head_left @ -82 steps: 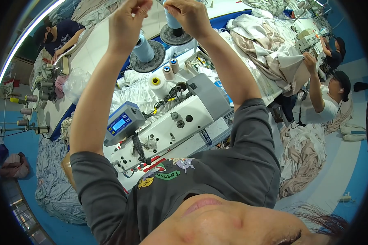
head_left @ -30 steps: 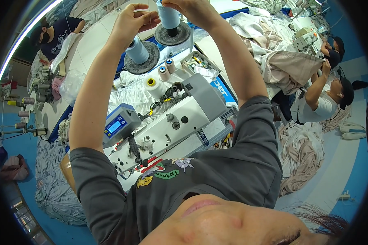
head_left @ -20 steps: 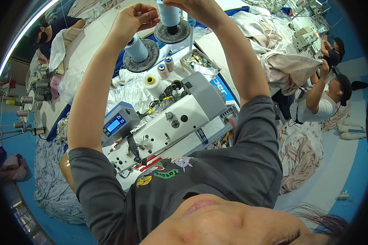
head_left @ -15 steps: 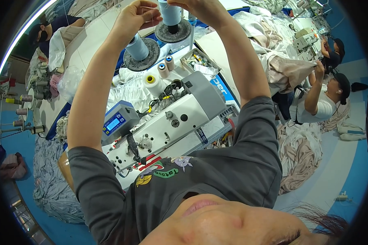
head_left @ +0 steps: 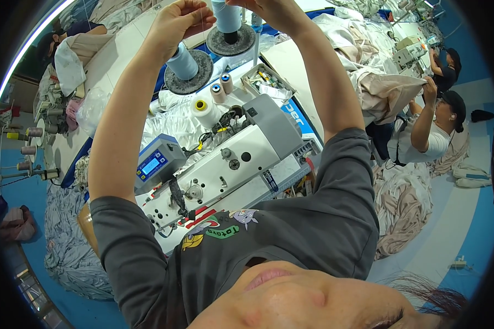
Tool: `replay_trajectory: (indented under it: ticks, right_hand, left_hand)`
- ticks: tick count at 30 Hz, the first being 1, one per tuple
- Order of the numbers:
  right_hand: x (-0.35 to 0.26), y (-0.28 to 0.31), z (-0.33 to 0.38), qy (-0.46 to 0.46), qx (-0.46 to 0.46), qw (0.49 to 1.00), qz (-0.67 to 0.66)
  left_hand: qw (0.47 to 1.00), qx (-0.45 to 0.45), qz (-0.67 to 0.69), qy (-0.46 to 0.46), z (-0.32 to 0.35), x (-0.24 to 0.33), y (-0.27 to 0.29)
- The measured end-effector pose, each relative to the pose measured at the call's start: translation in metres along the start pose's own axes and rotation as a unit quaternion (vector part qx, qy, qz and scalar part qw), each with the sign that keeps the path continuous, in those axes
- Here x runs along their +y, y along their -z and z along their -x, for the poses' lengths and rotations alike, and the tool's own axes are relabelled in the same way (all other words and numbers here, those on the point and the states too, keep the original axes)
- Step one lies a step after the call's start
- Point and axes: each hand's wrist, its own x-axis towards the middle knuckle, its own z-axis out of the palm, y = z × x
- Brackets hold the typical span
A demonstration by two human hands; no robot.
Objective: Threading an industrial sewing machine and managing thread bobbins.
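Both my arms reach up past the sewing machine to the thread stand. My left hand is closed in a pinch, with a fine thread hanging at its fingertips. Close to the top of a light-blue thread cone, my right hand has its fingers bent inward. The picture's top edge cuts off its fingertips, so what they grip is hidden. That cone stands on a dark round base. A second light-blue cone sits on a similar base, below my left hand.
Beneath my arms lies the white and grey sewing machine, with a blue control box beside it. A white cone, two small beige spools and a tray of small items stand behind. Co-workers handle fabric on both sides.
My left hand has risen slightly, and my right hand stays by the cone. The person at the far left has bent lower, and the fabric there has shifted.
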Motion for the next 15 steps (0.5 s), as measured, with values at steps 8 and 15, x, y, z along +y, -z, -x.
replay_trajectory:
  ticks: [8, 15]
  right_hand:
    - [-0.002, -0.001, -0.004, -0.024, 0.014, 1.0, -0.002]
    - [-0.003, -0.005, -0.003, -0.001, 0.025, 0.999, -0.022]
  left_hand:
    - [0.998, -0.019, -0.05, -0.03, 0.004, 0.004, -0.004]
    - [0.995, -0.026, -0.093, -0.03, 0.008, 0.007, -0.007]
